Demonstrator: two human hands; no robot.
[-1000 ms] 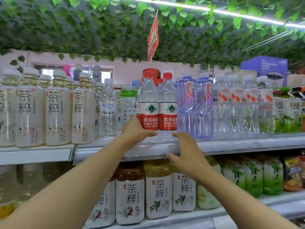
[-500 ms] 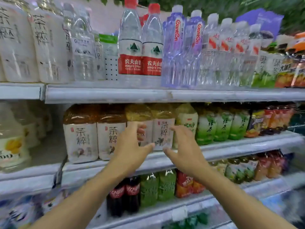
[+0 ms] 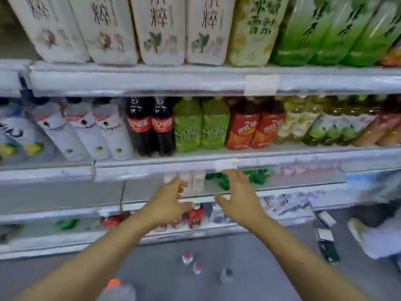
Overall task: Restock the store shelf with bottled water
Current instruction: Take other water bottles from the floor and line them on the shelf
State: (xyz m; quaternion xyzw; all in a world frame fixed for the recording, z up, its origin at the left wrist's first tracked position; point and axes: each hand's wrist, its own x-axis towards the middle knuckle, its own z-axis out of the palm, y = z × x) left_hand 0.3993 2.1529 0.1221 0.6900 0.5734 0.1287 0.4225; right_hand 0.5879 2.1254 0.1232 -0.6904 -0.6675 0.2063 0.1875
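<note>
My left hand (image 3: 168,203) and my right hand (image 3: 238,197) hang open and empty in front of the lower shelves, fingers spread, palms facing each other. On the grey floor below them stand red-capped water bottles (image 3: 192,262), seen from above and blurred. Another red-capped bottle (image 3: 116,288) shows at the bottom edge beside my left forearm. The upper shelf that bears the water is out of view.
Shelf rails (image 3: 152,81) run across the view. Tea bottles (image 3: 160,29) fill the top row, cola bottles (image 3: 150,127) and green and red drink bottles the row below. Small boxes (image 3: 325,240) and a white bag (image 3: 379,235) lie on the floor at the right.
My view has tilted down from the top water shelf to the lower shelves and the floor. Both hands left the water bottles and dropped, empty, toward the floor.
</note>
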